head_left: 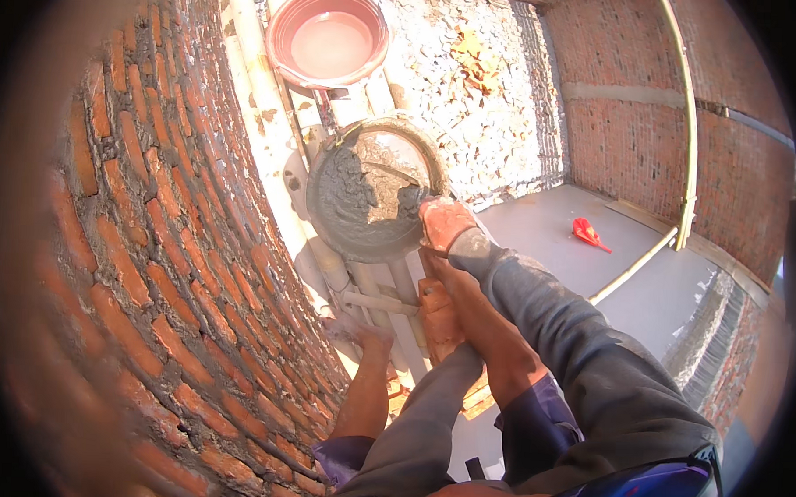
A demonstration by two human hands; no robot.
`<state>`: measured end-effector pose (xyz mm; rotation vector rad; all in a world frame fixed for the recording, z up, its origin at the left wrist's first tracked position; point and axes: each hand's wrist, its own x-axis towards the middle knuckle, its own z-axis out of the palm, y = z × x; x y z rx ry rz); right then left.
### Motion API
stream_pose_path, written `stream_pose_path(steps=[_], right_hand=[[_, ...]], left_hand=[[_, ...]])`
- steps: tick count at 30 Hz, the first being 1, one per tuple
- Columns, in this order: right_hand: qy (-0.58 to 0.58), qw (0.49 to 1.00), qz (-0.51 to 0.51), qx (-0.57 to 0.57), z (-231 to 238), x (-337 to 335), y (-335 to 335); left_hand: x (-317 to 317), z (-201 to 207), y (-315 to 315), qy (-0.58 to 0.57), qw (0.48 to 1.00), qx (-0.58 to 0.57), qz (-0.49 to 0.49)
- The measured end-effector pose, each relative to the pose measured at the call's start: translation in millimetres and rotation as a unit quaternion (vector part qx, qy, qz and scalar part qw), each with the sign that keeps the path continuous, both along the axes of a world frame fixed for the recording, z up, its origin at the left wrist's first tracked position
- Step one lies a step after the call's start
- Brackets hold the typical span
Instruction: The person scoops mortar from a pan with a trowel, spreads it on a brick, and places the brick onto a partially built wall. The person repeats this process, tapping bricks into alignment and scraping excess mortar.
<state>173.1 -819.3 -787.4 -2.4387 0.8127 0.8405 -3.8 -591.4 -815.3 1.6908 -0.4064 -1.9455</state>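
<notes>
Two round basins, one reddish (pixel 281 45) and one dark (pixel 350 249), sat on pale poles (pixel 243 72).
Lumpy grey mortar (pixel 347 190) lay in the dark basin; the right hand (pixel 445 222) was at its rim, the left (pixel 446 334) below, either grip impossible to tell, beside a rough brick wall (pixel 165 275).
</notes>
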Motion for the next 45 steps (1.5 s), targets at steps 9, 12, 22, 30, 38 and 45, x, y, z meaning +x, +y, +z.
stream_pose_path(steps=[9, 12, 22, 30, 38, 45], right_hand=[[-0.042, 0.999, 0.027, -0.022, 102, 0, -52], [-0.038, 0.999, 0.034, -0.013, 28, 32, -48], [0.042, 0.974, -0.122, 0.189, -26, -54, -21], [-0.082, 0.967, -0.185, 0.153, -103, -45, 38], [-0.145, 0.918, -0.188, 0.318, 1, -86, -18], [-0.102, 0.883, -0.26, 0.378, 168, -66, -45]], left_hand=[[19, 4, 10, 0.036, 0.999, -0.035, -0.015], [18, 33, 39, 0.108, 0.99, -0.081, -0.029], [49, 47, 152, 0.126, 0.99, -0.046, 0.051], [100, 60, 151, 0.336, 0.748, 0.2, 0.537], [176, 209, 154, 0.282, 0.741, 0.038, 0.608], [174, 336, 136, 0.374, 0.626, -0.068, 0.681]])
